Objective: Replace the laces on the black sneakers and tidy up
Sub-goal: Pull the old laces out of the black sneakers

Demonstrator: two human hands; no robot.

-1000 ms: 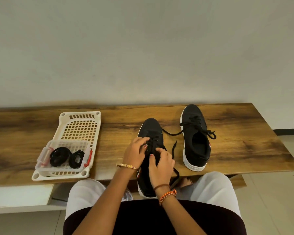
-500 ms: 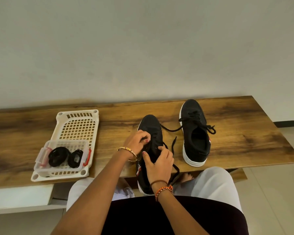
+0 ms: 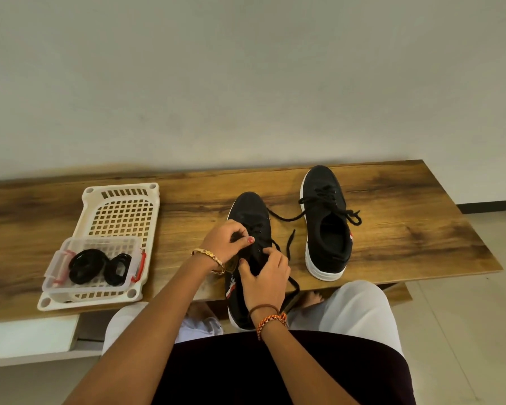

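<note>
**Working the lace on the near sneaker**

Both hands busy on the near sneaker (image 3: 247, 226), lying toe-away on the worktop (image 3: 406, 229) with its heel past the front edge, over the lap. Left hand (image 3: 225, 241) curled over the eyelet rows, grip closed to a fingertip pinch, apparently on the lace (image 3: 288, 247), though black on black hides the exact contact. Right hand (image 3: 265, 277) lower on the tongue, fingers bent, grip pinching at the lacing there while pressing the shoe down. One loose lace end trailing right across the worktop, another hanging off the front edge.

Best handled, as a judgement: steady the shoe with the lower hand, feed or draw one crossing at a time, keep the strand flat and untwisted, even out both free ends before moving up a row. Worth watching that overhanging heel, liable to tip off the edge under a hard pull.

Second sneaker (image 3: 326, 223) just to the right, fully on the worktop, laced and loosely knotted. Coiled black laces (image 3: 98, 266) in a clear box (image 3: 56, 270) set in a white basket (image 3: 120, 197), well to the left.

Writing: none legible. Only a small red-and-white mark on the near sneaker's side, too small to read.
</note>
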